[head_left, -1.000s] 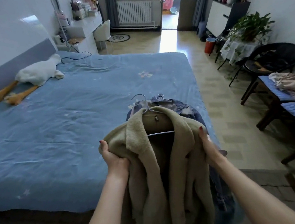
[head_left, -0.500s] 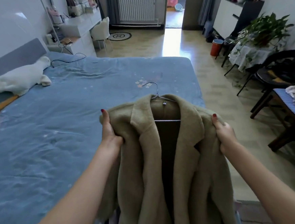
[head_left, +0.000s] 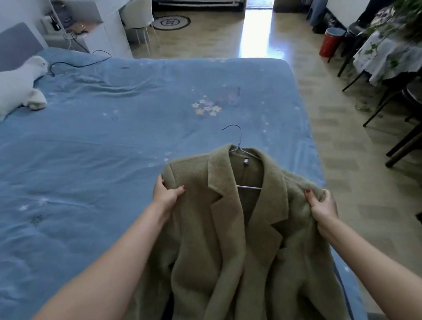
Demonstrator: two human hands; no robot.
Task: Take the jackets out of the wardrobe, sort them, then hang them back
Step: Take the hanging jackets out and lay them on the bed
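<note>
Fingers of the left hand (head_left: 166, 195) and right hand (head_left: 322, 205) pinch the 2 shoulders of the olive jacket (head_left: 237, 246), held over the blue bed (head_left: 102, 143) on its wire hanger (head_left: 239, 148). Uneven pulling could tip the hanger out of 1 shoulder, and the heavy fleece would slump.

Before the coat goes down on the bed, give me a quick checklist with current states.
1. Left hand grips the coat shoulder: ok.
2. Right hand grips the other shoulder: ok.
3. Hanger in the collar, hook free: ok.
4. Bed ahead bare of clutter: ok.
5. Cable and plush toy well away from the coat: ok.
6. What lies under the coat's hem: cannot tell.
</note>
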